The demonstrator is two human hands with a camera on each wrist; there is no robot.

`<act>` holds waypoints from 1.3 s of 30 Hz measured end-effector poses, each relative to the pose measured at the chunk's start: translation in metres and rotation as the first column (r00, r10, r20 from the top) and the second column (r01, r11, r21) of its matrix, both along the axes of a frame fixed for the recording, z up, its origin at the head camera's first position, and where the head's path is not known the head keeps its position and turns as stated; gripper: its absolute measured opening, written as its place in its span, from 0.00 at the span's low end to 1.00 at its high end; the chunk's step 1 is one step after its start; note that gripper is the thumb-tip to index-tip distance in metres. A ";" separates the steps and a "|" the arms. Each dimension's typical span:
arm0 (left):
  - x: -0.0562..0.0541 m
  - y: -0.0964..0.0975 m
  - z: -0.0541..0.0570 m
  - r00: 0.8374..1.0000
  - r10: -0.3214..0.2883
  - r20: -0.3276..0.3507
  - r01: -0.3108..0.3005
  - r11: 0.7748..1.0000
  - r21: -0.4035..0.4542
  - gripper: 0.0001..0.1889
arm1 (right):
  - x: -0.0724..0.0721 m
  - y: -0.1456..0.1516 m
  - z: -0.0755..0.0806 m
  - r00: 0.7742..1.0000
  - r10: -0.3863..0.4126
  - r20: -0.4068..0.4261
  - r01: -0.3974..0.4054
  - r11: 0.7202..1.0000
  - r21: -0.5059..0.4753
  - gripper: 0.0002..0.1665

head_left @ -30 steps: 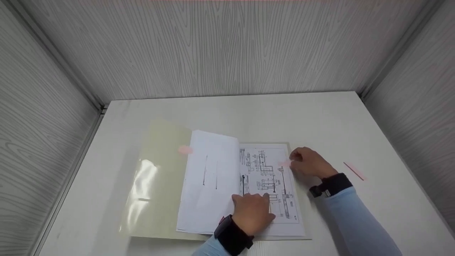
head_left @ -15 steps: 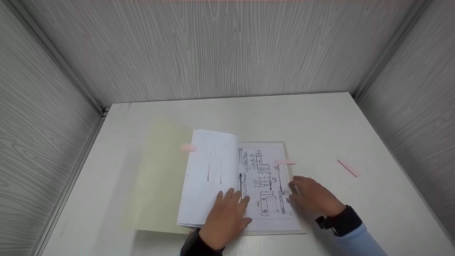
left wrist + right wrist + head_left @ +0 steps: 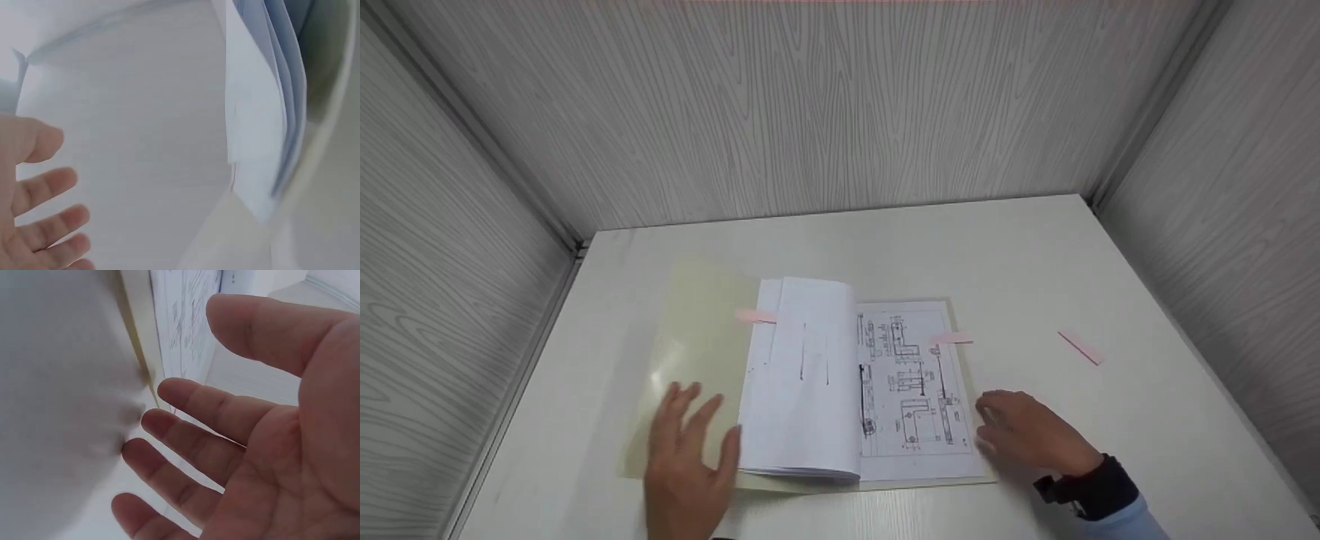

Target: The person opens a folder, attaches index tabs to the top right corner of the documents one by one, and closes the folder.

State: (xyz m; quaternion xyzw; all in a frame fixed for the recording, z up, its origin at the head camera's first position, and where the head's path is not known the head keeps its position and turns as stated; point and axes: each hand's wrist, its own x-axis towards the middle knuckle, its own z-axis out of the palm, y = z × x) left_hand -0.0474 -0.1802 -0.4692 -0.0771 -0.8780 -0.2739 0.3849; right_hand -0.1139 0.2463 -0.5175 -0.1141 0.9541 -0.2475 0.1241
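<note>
A pale yellow folder [image 3: 712,300] lies open with white pages [image 3: 806,420] turned to its left side. On its right side is a page with a technical drawing [image 3: 915,390]. One pink sticky flag [image 3: 952,338] sticks out past the drawing's right edge, and another pink flag [image 3: 756,316] projects from the turned pages. My left hand [image 3: 690,465], fingers spread and holding nothing, is over the lower part of the left cover. Beside the folder's lower right edge, my right hand [image 3: 1035,431] has relaxed fingers with nothing in them; its fingertips [image 3: 138,453] are right at the table surface.
A loose pink strip [image 3: 1081,348] with a dark red edge lies on the white table [image 3: 840,240] to the right. Grey wood-grain panels [image 3: 840,105] enclose the table at the back and both sides.
My right hand has left the pink flag at the drawing's edge and moved down. My left hand has gone from the pages leftward over the cover. A second turned sheet now shows at left.
</note>
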 end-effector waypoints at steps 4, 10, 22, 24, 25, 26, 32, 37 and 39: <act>0.002 -0.031 -0.008 0.969 0.249 -0.006 -0.241 0.944 0.227 0.25 | 0.002 0.005 -0.001 0.993 -0.087 0.086 0.096 0.990 -0.104 0.27; 0.005 -0.047 -0.019 0.929 0.367 0.039 -0.343 0.818 0.461 0.22 | 0.001 0.014 -0.008 0.992 -0.068 0.105 0.090 0.971 -0.222 0.28; 0.014 -0.046 -0.031 0.958 -0.048 0.284 -0.241 0.405 0.882 0.34 | -0.002 0.023 -0.016 0.994 -0.029 0.109 0.057 0.962 -0.266 0.33; 0.015 -0.047 -0.034 0.951 -0.142 0.276 -0.217 0.330 0.919 0.39 | -0.002 0.024 -0.016 0.994 -0.018 0.110 0.048 0.959 -0.281 0.34; 0.015 -0.048 -0.036 0.947 -0.183 0.263 -0.199 0.307 0.931 0.41 | -0.002 0.024 -0.016 0.993 -0.017 0.114 0.049 0.957 -0.287 0.33; 0.016 -0.048 -0.037 0.942 -0.219 0.255 -0.186 0.290 0.939 0.43 | -0.002 0.024 -0.016 0.993 -0.012 0.115 0.046 0.955 -0.294 0.33; 0.023 -0.050 -0.042 0.908 -0.375 0.187 -0.093 0.255 0.963 0.50 | -0.004 0.025 -0.018 0.990 0.009 0.140 0.035 0.949 -0.312 0.33; 0.025 -0.048 -0.039 0.876 -0.467 0.123 0.027 0.301 0.953 0.55 | -0.004 0.025 -0.018 0.990 0.046 0.136 0.000 0.947 -0.321 0.33; 0.026 -0.045 -0.038 0.861 -0.502 0.084 0.086 0.305 0.949 0.53 | -0.004 0.025 -0.018 0.990 0.058 0.128 -0.014 0.945 -0.326 0.33</act>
